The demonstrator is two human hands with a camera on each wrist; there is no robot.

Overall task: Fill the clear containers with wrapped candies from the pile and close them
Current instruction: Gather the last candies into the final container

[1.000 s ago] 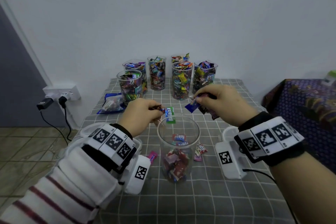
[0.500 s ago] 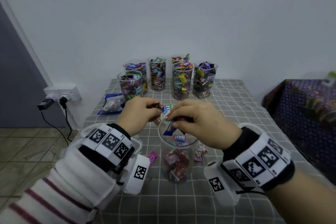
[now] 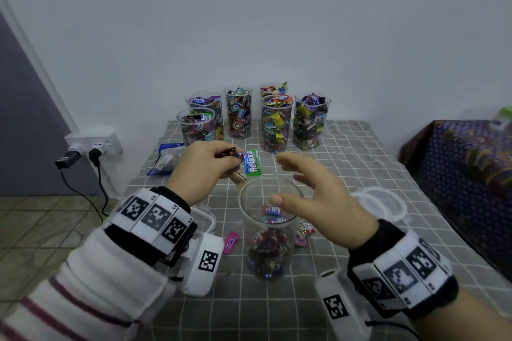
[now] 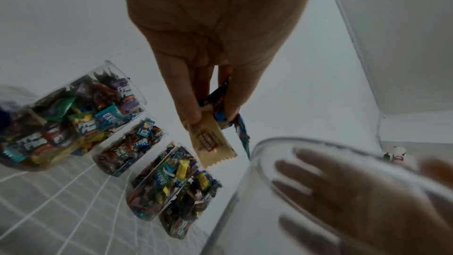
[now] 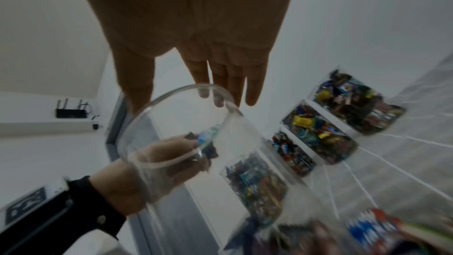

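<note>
A clear container (image 3: pixel 268 227) stands open in front of me, partly filled with wrapped candies (image 3: pixel 267 253). My left hand (image 3: pixel 205 171) hovers just left of its rim and pinches a bunch of wrapped candies (image 3: pixel 250 162), a green Relaxa one foremost; the left wrist view shows a beige wrapper (image 4: pixel 212 141) between the fingers. My right hand (image 3: pixel 313 196) is spread open and empty beside the container's right rim (image 5: pixel 176 127), fingers straight. A pink candy (image 3: pixel 231 242) and a red-white one (image 3: pixel 304 231) lie on the cloth beside the container.
Several full containers (image 3: pixel 275 124) stand in rows at the table's far edge by the wall. A candy bag (image 3: pixel 166 159) lies at the far left. Clear lids (image 3: pixel 379 202) rest right of the container, and another lid (image 3: pixel 205 220) under my left wrist. A patterned cloth (image 3: pixel 465 163) covers furniture to the right.
My right hand came over the container mouth with candies, released them, and now has opened and drawn back to the right. The left hand has stayed in place holding its candies.
</note>
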